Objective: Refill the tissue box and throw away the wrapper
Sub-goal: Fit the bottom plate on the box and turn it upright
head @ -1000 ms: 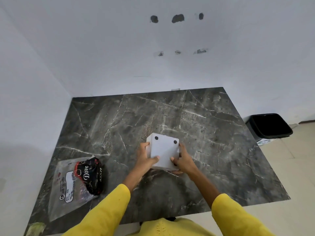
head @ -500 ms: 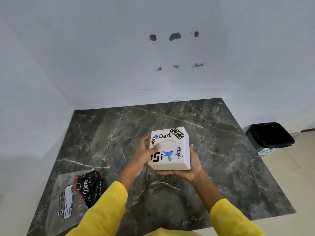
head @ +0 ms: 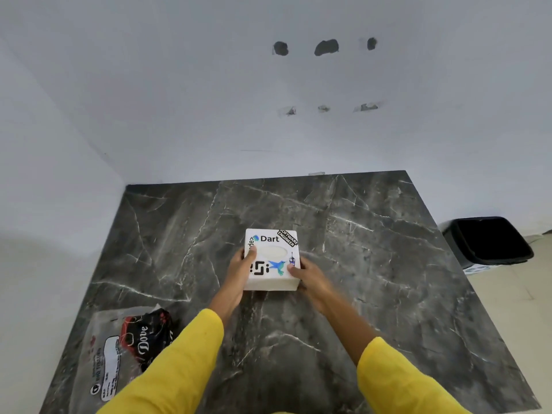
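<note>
A white square tissue box [head: 271,259] with stickers and an oval top opening rests right side up on the dark marble table [head: 373,264], near its middle. My left hand [head: 240,271] grips the box's left side, thumb on top by the opening. My right hand [head: 310,277] holds the right side, thumb on the top corner. A clear plastic wrapper [head: 110,351] lies flat at the table's front left, with a black and red "Dove" pack [head: 146,336] lying at its right side.
A black waste bin [head: 490,240] stands open on the floor to the right of the table. White walls close the table in at the back and left. My yellow sleeves cover the table's near edge.
The box was bottom side up a second ago. Both hands turned it over, lifted it, and have now set it down on the table with the opening facing up.
</note>
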